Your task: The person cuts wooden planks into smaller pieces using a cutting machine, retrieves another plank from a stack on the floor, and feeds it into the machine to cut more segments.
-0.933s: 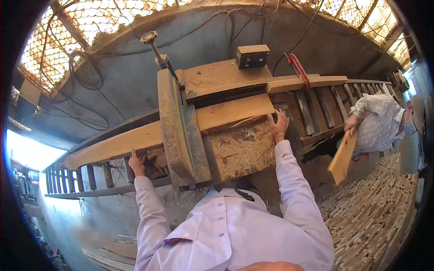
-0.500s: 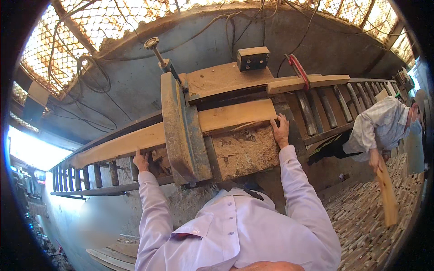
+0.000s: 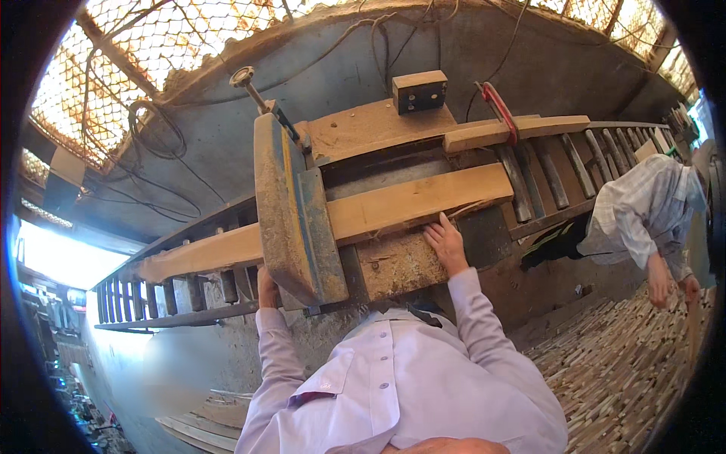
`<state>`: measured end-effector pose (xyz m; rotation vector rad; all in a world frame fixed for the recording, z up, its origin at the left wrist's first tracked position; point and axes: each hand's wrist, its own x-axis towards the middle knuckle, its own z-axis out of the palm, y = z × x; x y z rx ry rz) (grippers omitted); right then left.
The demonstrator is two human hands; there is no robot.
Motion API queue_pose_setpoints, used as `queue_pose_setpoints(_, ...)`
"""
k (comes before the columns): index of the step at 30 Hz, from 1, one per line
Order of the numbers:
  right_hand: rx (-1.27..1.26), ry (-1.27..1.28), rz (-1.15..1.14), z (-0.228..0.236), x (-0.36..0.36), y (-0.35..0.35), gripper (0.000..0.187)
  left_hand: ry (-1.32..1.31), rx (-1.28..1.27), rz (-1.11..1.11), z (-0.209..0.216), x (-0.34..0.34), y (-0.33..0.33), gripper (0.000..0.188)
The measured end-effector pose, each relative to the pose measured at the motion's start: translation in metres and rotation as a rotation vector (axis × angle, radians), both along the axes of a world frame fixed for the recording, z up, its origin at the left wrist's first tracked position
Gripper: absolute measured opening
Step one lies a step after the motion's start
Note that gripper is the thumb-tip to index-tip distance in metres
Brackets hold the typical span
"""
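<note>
A long timber beam [image 3: 423, 198] lies across the machine table and passes behind an upright, sawdust-covered blue-grey housing [image 3: 291, 212]. My right hand [image 3: 448, 246] rests at the beam's near edge, right of the housing, fingers stretched out and touching the wood. A splintered strip shows along that edge. My left hand [image 3: 268, 289] is low at the left side of the housing, close to the beam; its fingers are mostly hidden. Sawdust covers the table plate [image 3: 401, 266] below my right hand.
Roller tracks [image 3: 563, 172] run out on both sides. A red clamp [image 3: 499, 113] holds a wooden fence strip [image 3: 548, 130] at the back. Behind the table stands a wooden block [image 3: 420, 92]. At the right, another person [image 3: 635, 204] bends over stacked wood pieces [image 3: 605, 340].
The beam has slid to the right past the housing. My right hand has shifted left and down along its near edge; my left hand has moved right, against the housing. The other person's wood piece has lowered.
</note>
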<state>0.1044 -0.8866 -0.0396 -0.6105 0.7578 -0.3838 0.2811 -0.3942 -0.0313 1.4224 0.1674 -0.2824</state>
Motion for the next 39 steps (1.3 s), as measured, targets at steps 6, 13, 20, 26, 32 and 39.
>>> queue_pose_setpoints(6, -0.218, 0.259, -0.308, -0.011, 0.037, -0.002, 0.050, 0.200, -0.229, 0.055, 0.005, 0.009, 0.008, 0.045)
queue_pose_setpoints(13, -0.662, 0.370, -0.514, -0.015, 0.004, -0.064, 0.039, 0.177, -0.359, 0.219, -0.027, 0.046, 0.099, 0.056)
queue_pose_setpoints(20, -0.741, 0.292, -0.491, 0.017, -0.095, -0.188, 0.046, 0.202, -0.290, 0.444, -0.042, 0.097, 0.124, 0.045)
queue_pose_setpoints(26, -1.795, 0.702, -0.313, 0.074, -0.067, -0.122, 0.040, 0.125, -0.221, 0.410, -0.056, 0.079, 0.109, 0.044)
queue_pose_setpoints(32, -1.702, 0.577, 0.119, 0.013, -0.001, -0.067, 0.059, 0.082, -0.197, 0.112, -0.005, 0.052, 0.056, 0.047)
queue_pose_setpoints(39, -1.649, 0.643, 0.184, 0.013, 0.032, -0.082, 0.076, 0.160, -0.363, 0.157, 0.007, 0.038, 0.041, 0.049)
